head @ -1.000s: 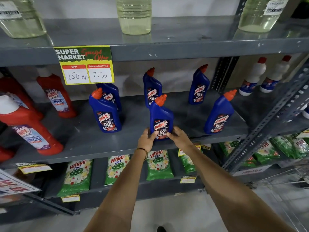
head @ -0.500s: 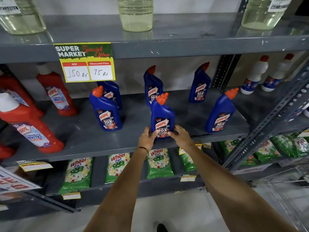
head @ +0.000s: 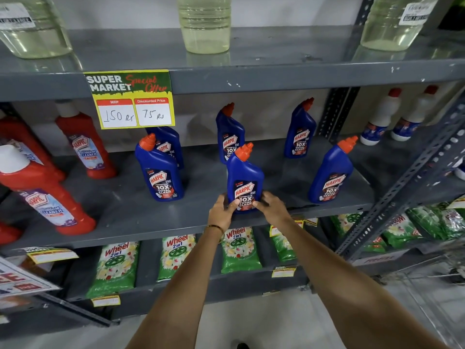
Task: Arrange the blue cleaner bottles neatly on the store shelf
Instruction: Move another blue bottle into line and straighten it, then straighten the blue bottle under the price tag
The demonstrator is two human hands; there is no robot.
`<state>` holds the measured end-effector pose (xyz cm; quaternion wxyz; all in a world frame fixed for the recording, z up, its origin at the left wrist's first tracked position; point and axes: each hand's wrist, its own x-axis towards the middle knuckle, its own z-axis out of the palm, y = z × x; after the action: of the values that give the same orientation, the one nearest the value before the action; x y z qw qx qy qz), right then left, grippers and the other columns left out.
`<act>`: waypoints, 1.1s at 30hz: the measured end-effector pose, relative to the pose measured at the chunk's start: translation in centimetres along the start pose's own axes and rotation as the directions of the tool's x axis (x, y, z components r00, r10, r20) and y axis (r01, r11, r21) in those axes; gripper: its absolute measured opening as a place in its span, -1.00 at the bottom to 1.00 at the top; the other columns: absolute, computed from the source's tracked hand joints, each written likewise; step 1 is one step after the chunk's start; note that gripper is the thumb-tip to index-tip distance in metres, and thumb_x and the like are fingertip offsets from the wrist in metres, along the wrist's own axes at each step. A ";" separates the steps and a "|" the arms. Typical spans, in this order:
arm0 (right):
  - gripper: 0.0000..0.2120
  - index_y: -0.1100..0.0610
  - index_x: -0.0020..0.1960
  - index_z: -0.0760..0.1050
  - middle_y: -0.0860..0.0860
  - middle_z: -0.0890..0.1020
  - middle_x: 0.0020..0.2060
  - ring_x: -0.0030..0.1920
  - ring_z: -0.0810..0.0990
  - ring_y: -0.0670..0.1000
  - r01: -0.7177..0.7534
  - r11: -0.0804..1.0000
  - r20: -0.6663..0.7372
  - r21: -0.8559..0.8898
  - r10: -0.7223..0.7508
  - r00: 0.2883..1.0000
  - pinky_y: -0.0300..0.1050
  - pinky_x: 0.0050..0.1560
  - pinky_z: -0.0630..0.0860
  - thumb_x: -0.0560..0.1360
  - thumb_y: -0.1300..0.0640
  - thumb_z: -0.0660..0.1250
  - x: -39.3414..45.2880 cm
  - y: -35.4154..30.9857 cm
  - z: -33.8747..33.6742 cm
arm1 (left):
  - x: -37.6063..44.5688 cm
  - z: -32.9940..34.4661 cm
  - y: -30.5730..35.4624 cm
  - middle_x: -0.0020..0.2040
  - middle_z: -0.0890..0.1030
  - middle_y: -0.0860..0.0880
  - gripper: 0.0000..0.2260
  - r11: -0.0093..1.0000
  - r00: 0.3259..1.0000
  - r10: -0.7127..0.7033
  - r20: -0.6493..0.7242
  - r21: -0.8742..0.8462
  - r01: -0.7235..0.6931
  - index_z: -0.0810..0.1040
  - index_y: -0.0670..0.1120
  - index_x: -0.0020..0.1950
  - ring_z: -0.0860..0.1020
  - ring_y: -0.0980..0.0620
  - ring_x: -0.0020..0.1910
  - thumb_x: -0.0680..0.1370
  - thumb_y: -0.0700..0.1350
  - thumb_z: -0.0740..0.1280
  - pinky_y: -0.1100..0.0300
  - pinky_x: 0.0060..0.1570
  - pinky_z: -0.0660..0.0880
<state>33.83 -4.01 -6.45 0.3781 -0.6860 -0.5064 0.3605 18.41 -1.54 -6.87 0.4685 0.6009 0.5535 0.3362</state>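
Observation:
Several blue cleaner bottles with orange caps stand on the grey middle shelf (head: 120, 217). The front middle bottle (head: 244, 172) stands upright near the shelf's front edge, label facing me. My left hand (head: 222, 212) grips its base from the left and my right hand (head: 270, 206) from the right. A front left bottle (head: 159, 170) and a front right bottle (head: 331, 172) stand to either side. Behind them are three more: back left (head: 169, 144), partly hidden by a price tag, back middle (head: 229, 133) and back right (head: 300, 131).
Red bathroom cleaner bottles (head: 47, 195) fill the shelf's left end. White bottles (head: 381, 117) stand past a perforated upright (head: 334, 112) on the right. A yellow price tag (head: 130, 99) hangs from the upper shelf, which carries clear bottles. Green detergent packs (head: 114, 268) lie below.
Both hands have pushed the front middle bottle slightly deeper onto the shelf; it stands straighter now. The other bottles have not moved.

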 end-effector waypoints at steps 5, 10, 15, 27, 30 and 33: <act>-0.71 0.20 0.15 0.48 0.14 0.64 0.09 0.12 0.59 0.09 -0.010 0.999 -0.027 0.040 0.011 1.000 0.02 0.16 0.50 0.44 0.19 0.38 -0.4 0.3 0.3 | -0.2 -0.5 0.1 0.27 0.52 -0.16 -0.59 0.999 1.000 0.015 0.020 0.041 -0.016 0.37 -0.12 0.31 0.48 -0.11 0.22 0.52 0.01 0.27 0.11 0.15 0.40; -0.70 0.20 0.08 0.48 0.11 0.66 0.03 0.00 0.59 0.04 -0.074 0.994 -0.214 0.087 0.091 0.973 -0.14 -0.08 0.41 0.40 0.14 0.42 -1.3 0.1 1.8 | -0.6 -2.7 -0.8 0.36 0.44 -0.16 -0.48 0.999 0.999 -0.051 -0.021 -0.008 0.050 0.31 -0.19 0.38 0.42 -0.08 0.31 0.51 0.05 0.27 0.15 0.25 0.35; -0.78 0.23 0.02 0.45 0.19 0.65 0.01 0.04 0.59 0.18 -0.107 0.987 -0.423 0.118 0.147 0.894 -0.15 -0.11 0.34 0.46 0.12 0.36 -3.0 -0.9 4.6 | -1.1 -6.9 -2.3 0.36 0.45 -0.14 -0.48 0.997 0.997 -0.067 -0.029 -0.034 0.066 0.31 -0.18 0.38 0.42 -0.06 0.32 0.52 0.06 0.26 0.20 0.25 0.31; -0.67 0.24 0.10 0.49 0.20 0.57 0.10 0.22 0.48 0.22 -0.285 0.935 -0.298 0.213 0.340 0.892 -0.01 0.14 0.36 0.51 -0.01 0.27 -5.0 -8.3 16.0 | -2.1 -18.4 -6.5 0.36 0.44 -0.15 -0.46 0.991 0.991 -0.130 -0.032 -0.014 0.130 0.32 -0.17 0.37 0.41 -0.11 0.32 0.51 0.13 0.23 0.10 0.28 0.31; -0.49 0.24 0.36 0.34 0.15 0.46 0.34 0.36 0.39 0.16 -0.264 0.936 -0.213 0.231 0.314 0.925 -0.05 0.31 0.29 0.51 -0.02 0.27 -3.9 -9.3 17.2 | -1.2 -19.7 -6.5 0.32 0.47 -0.20 -0.47 0.990 0.989 -0.142 -0.045 0.002 0.142 0.37 -0.22 0.31 0.43 -0.16 0.28 0.52 0.14 0.21 0.02 0.27 0.34; -0.44 0.24 0.40 0.28 0.13 0.39 0.40 0.39 0.36 0.12 -0.241 0.943 -0.162 0.228 0.281 0.946 -0.09 0.32 0.26 0.51 -0.03 0.27 -2.4 -9.9 18.4 | -0.2 -20.7 -7.0 0.31 0.47 -0.21 -0.48 0.988 0.985 -0.151 -0.080 0.001 0.151 0.39 -0.22 0.29 0.43 -0.18 0.27 0.52 0.15 0.20 0.00 0.25 0.36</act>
<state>12.96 -1.51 -5.78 0.4426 -0.7363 -0.3317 0.3899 -3.18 1.87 -6.43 0.4680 0.5450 0.6170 0.3215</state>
